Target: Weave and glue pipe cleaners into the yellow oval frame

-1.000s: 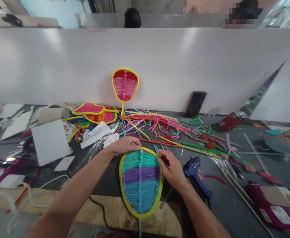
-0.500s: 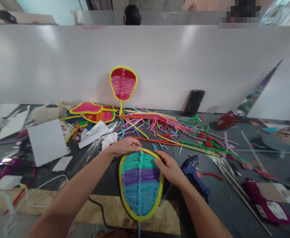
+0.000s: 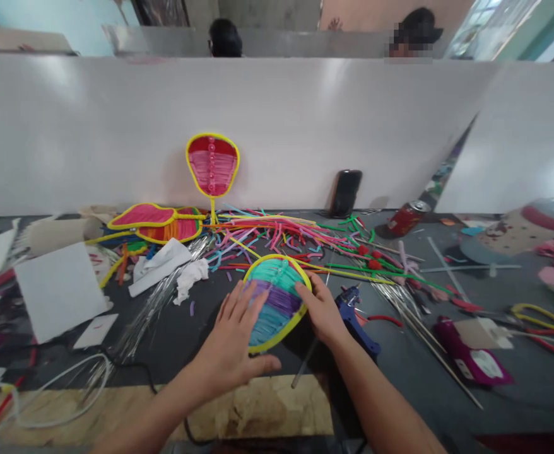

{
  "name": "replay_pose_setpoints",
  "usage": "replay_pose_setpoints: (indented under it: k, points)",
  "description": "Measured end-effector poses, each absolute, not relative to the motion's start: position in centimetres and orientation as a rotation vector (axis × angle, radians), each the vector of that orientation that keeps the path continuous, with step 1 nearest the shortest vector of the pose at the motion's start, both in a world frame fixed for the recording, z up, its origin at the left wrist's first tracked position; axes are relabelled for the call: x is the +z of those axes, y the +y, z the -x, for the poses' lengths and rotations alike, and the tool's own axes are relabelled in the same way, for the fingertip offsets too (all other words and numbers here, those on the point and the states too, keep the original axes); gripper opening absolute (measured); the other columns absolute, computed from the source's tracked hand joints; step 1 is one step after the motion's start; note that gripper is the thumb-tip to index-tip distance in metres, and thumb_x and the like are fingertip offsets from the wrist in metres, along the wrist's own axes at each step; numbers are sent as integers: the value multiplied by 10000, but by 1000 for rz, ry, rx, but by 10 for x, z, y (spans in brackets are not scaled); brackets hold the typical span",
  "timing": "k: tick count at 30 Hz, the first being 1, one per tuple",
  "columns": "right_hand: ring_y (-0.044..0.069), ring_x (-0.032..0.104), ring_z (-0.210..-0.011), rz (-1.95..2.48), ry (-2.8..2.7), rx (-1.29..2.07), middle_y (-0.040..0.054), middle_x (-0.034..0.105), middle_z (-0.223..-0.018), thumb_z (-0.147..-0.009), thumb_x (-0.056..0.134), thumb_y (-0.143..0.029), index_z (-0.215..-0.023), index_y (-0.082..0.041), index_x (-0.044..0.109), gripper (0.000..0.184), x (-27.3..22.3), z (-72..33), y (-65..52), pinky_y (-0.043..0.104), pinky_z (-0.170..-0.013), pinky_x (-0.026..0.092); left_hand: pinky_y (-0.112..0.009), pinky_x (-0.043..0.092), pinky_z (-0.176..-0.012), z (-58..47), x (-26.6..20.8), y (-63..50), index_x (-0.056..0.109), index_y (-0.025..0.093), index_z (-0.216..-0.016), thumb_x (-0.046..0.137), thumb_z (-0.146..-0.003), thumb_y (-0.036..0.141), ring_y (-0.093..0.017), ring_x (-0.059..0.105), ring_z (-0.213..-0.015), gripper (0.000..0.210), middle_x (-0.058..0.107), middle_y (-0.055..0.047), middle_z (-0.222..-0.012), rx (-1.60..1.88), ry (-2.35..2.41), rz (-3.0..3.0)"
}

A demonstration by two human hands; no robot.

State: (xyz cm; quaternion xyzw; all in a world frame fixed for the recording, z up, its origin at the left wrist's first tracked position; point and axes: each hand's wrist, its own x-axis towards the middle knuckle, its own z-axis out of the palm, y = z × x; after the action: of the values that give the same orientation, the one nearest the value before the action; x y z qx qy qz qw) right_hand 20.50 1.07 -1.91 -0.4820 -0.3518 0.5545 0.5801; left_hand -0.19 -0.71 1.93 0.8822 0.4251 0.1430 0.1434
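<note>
Right hand gripping yellow-rimmed fan, left hand over it

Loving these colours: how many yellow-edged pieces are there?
4: teal-purple piece in the right hand, red-pink piece upright behind, pink piece overlapping orange piece on the left. More may be hidden.

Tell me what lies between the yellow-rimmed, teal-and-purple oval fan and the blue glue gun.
In the head view, the right hand, its thumb on the fan; lower down, a thin grey rod.

No legible text; no numbers
</note>
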Motion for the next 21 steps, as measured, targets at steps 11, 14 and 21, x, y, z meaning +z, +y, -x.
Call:
replay_pose_setpoints:
  k: [11, 14, 21]
  points:
    - [109, 580, -679, 789, -633, 1451, -20, 634, -906, -724, 705, -452, -1043, -261, 564, 398, 3, -200, 5, 220, -576, 490, -399, 424, -1016, 20, -2, -13, 466, 168, -1339, 392, -670, -16, -265, 455, -1270, 698, 486, -116, -1386, 516, 1419, -2643]
    - [123, 607, -669, 737, -639, 1502, 7, 631, -940, -737, 641, -570, -1087, -255, 549, 481, 5, -203, 4, 248, -552, 505, -372, 444, -998, 31, 11, -8, 558, 175, -1245, 436, -739, 77, -257, 543, -1187, 529, 607, -99, -1257, 671, 1424, -2292]
    - [65, 359, -412, 979, -732, 1234, -63, 396, -480, -816, 489, -632, -611, -186, 463, 492, -9, -207, 7, 185, -394, 298, -413, 580, -730, 50, 42, -13, 638, 157, -915, 712, -705, 364, -277, 691, -821, 304, 728, -93, -890, 1028, 1216, -967]
